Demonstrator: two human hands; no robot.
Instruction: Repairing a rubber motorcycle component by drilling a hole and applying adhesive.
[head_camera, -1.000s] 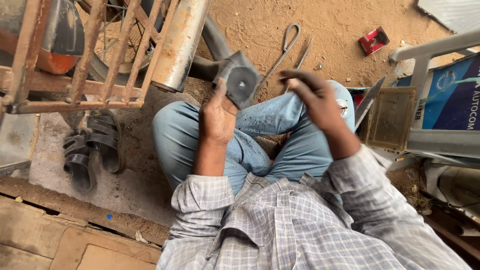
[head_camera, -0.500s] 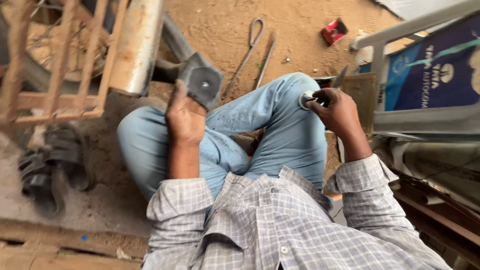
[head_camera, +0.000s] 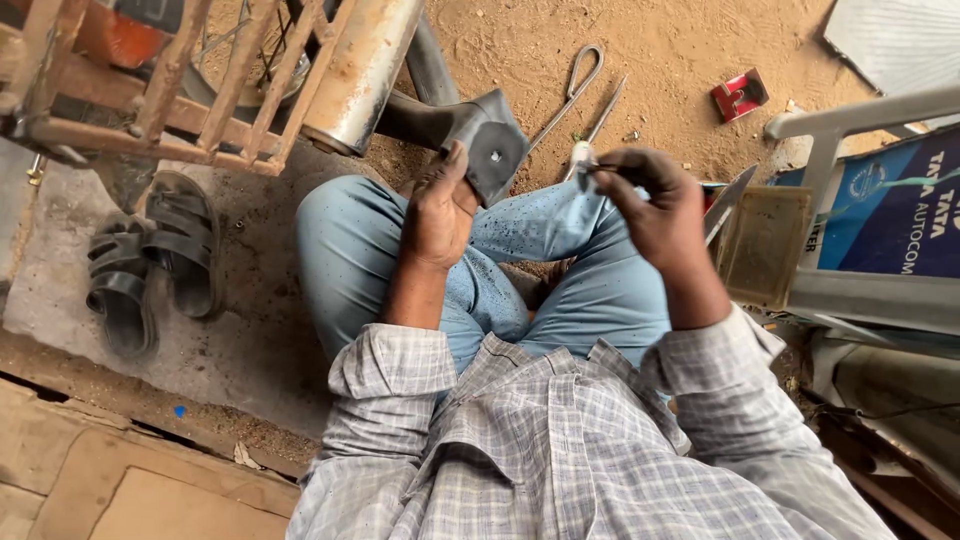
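Sitting cross-legged on the sandy ground, we held a dark rubber piece (head_camera: 492, 150) pinched in our left hand (head_camera: 437, 215), thumb pressed on its near face, its pale rivet-like spot turned toward us. That piece lay at about eleven o'clock from our chest, and its long axis ran from lower right up toward ten o'clock, where it continued as a dark tube beneath the rusty metal pipe (head_camera: 362, 72). Our right hand (head_camera: 650, 205) stood apart from the left, at one o'clock, fingers closed on a small thin tool (head_camera: 585, 160) with a pale tip; what kind of tool, we could not tell. The tip pointed toward nine o'clock, straight at the rubber piece, with a short gap of blue jeans (head_camera: 560, 250) between them. So the left hand was on the piece, the right near but not touching. Long wire tongs (head_camera: 570, 95) lay on the sand at twelve o'clock, sandals (head_camera: 150, 265) at nine.
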